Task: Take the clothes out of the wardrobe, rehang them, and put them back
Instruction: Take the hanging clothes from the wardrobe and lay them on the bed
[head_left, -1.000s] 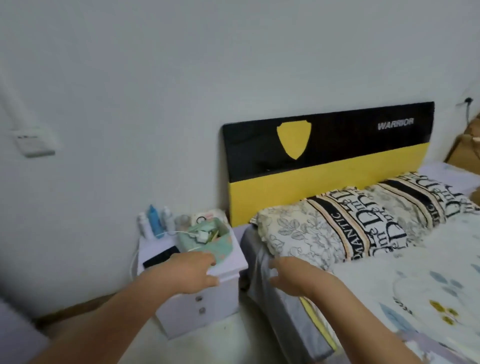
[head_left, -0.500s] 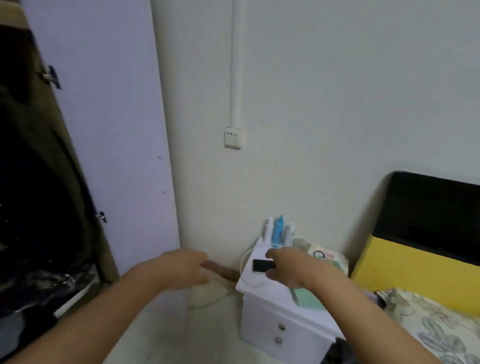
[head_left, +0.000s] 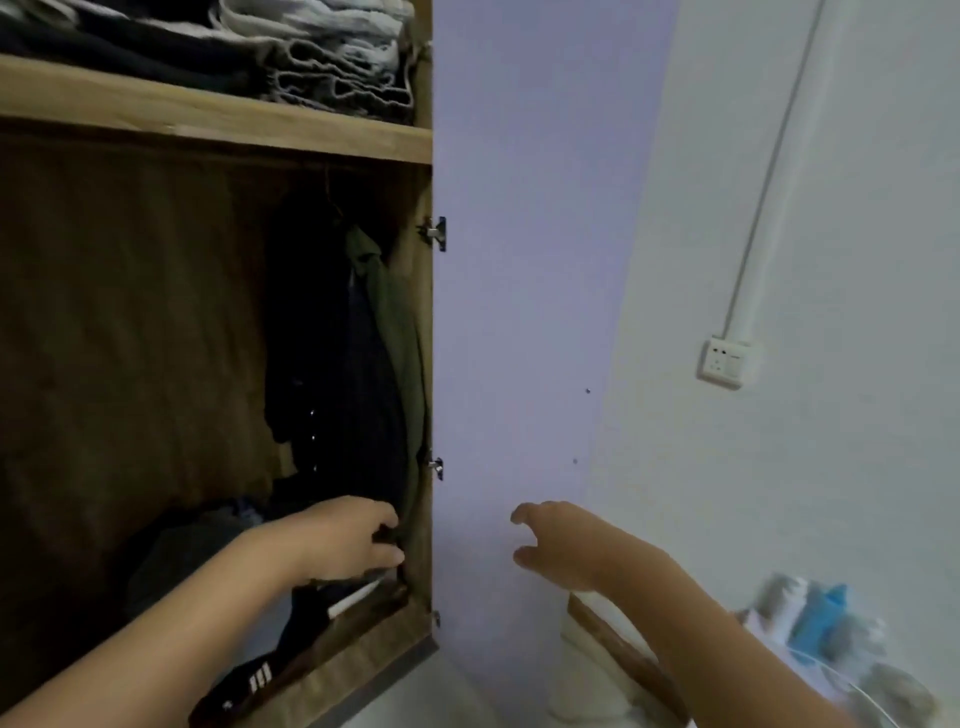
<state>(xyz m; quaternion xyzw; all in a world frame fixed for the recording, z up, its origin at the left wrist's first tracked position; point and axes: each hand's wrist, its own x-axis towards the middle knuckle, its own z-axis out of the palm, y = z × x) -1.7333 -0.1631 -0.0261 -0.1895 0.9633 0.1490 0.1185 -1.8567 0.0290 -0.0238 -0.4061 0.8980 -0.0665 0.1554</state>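
The wardrobe stands open, its pale purple door swung out to the right. The hanging clothes, dark garments with an olive green one beside them, are bunched at the right edge of the hanging space, against the side panel. More clothes lie heaped on the wardrobe floor, and folded ones sit on the shelf above.

The left hand reaches in low at the wardrobe's right edge, fingers loosely curved, touching or just short of the hem of the hanging clothes; whether it grips cloth cannot be told. The right hand hovers outside, in front of the door, fingers spread and bent, holding nothing.

This looks like the very start: reaching in to take a garment out, with nothing removed yet. The next move likely calls for going up to the hanger hook, hidden in the dark near the top, and lifting it off rather than tugging from the hem.
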